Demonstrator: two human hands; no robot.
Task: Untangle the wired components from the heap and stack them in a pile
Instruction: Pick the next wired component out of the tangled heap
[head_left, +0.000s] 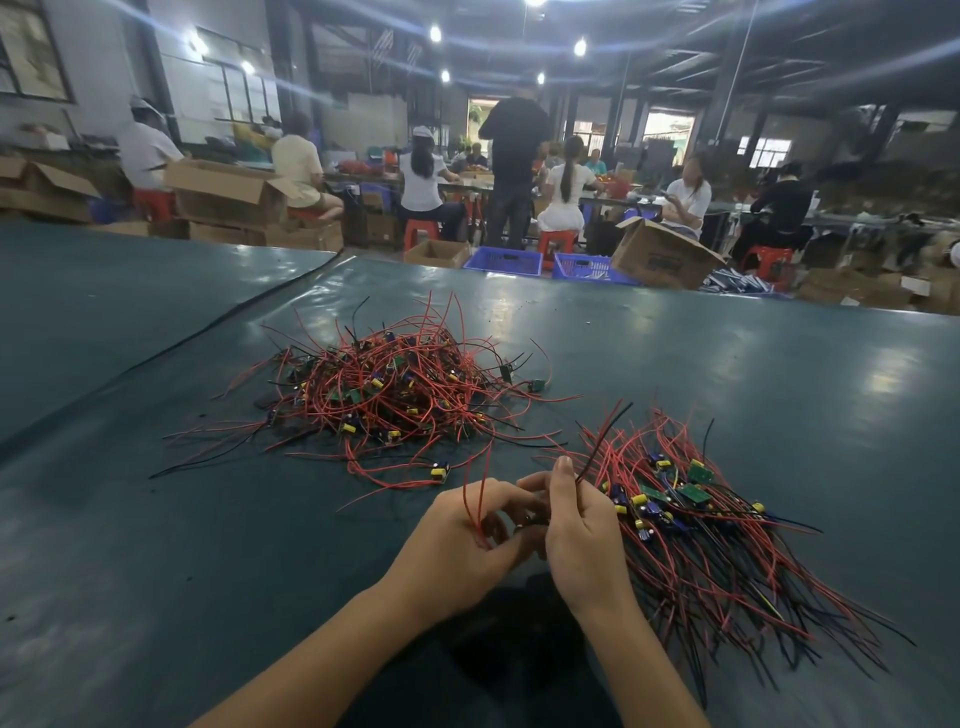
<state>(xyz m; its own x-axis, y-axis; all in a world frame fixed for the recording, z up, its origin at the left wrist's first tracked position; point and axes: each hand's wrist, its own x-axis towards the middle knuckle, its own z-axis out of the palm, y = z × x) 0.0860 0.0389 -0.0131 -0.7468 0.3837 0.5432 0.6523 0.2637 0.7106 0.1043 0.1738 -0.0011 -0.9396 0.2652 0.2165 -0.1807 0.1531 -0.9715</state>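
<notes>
1. Red and black wires, joined to small green boards with yellow and blue parts, lie tangled in a heap (384, 395) at the centre of the frame, on a dark teal counter (156, 571).
2. Right of centre lies a pile (696, 540) of the same wired components. Its boards are gathered at the upper end, and its wire ends fan toward the lower right.
3. The left hand (462, 540), at lower centre, has its fingers curled round a pair of red wires (480, 499). They stand up out of its grasp toward the heap.
4. The right hand (584, 540) sits just beside the left, in front of the pile's left edge. It pinches a black wire (602, 441) between thumb and forefinger, and the wire rises toward the upper right over the pile.
5. Something small and dark shows between the two hands, but the fingers hide too much of it to tell what it is.
6. One loose component (439, 472) with a yellow part lies between the heap and the left hand, its red wires trailing across the counter.
7. Beyond the counter's far edge, across the upper frame, are cardboard boxes (660, 257), blue crates (503, 260) and red stools (556, 244). Several people sit with their backs turned, and one stands.
</notes>
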